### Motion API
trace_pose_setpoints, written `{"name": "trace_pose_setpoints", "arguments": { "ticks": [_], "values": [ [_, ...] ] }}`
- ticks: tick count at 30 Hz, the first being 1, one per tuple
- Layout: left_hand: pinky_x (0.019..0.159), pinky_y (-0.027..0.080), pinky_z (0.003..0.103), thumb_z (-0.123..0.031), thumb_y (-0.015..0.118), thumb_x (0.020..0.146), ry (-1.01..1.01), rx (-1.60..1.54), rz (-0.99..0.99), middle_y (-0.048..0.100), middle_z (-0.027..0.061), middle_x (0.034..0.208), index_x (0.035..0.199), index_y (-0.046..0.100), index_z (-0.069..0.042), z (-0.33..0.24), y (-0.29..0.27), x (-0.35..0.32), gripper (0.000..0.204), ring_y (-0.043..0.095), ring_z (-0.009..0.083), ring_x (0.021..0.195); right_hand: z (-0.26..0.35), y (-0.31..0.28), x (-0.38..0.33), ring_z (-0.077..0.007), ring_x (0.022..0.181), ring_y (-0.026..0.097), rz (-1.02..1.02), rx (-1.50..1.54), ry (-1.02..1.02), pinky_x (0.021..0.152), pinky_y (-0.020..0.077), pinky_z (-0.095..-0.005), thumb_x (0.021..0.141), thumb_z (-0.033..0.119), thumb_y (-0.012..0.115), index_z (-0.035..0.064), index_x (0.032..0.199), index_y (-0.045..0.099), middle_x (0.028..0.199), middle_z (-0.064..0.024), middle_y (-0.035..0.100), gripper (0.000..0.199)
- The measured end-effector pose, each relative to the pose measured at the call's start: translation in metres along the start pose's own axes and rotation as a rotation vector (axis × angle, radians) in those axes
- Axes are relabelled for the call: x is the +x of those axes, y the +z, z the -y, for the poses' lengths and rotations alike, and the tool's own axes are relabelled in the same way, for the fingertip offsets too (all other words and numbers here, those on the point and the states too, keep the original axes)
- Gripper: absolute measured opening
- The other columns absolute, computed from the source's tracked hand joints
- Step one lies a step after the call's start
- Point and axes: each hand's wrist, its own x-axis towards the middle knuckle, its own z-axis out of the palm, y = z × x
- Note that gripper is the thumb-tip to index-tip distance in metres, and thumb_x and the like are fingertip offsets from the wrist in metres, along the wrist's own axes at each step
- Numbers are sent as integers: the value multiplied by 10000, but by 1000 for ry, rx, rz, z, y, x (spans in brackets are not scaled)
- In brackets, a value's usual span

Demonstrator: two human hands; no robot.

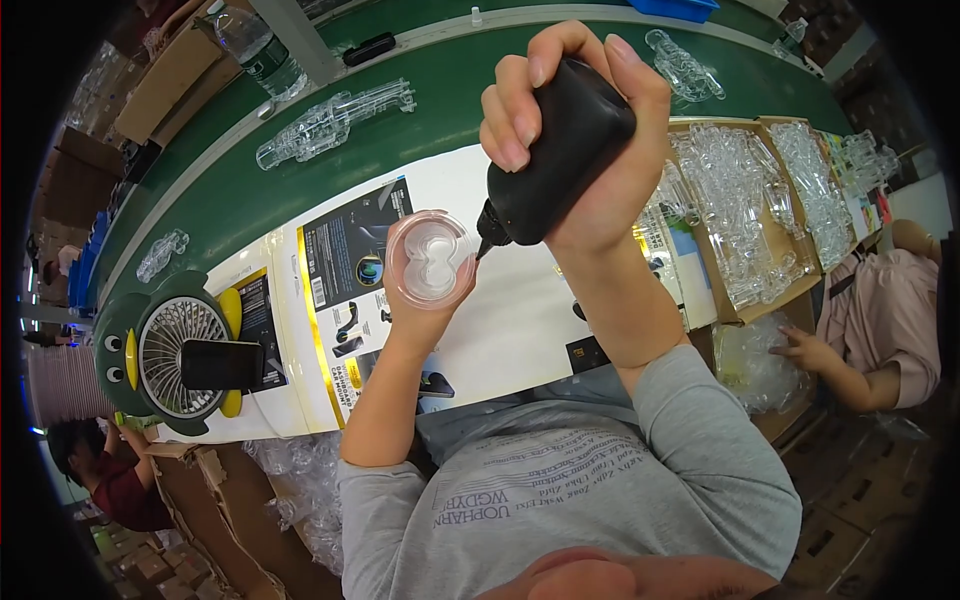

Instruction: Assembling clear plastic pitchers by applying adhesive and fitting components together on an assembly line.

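Note:
My left hand (408, 308) is wrapped around a clear, round plastic piece (433, 262) with an inner outline of joined rounded lobes. Its open side faces up, and fingers show through the wall. My right hand (610, 190) grips a black squeeze bottle (570, 145), tilted with its narrow nozzle (486, 245) pointing down. The nozzle tip is at the right rim of the clear piece; whether they touch I cannot tell. Any liquid at the tip is too small to make out. Beneath both hands lies a printed white cardboard sheet (500, 340).
Clear plastic assemblies (335, 125) lie on the green bench (440, 120). An open carton (745, 315) of clear parts stands right, near a co-worker's hand (808, 350). A penguin-shaped fan (180, 345) stands left, a water bottle (260, 55) behind. Another person (125, 480) is lower left.

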Motion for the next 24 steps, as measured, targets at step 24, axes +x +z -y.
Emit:
{"name": "trace_pose_setpoints", "arguments": {
  "ticks": [24],
  "values": [
    [791,424,299,-29,727,592,104,26,22,512,98,1005,1043,488,-28,1,0,1,510,527,206,893,-4,-24,35,-142,461,420,607,-242,-451,463,374,-229,889,374,325,23,766,415,545,-80,434,382]
  ]
}}
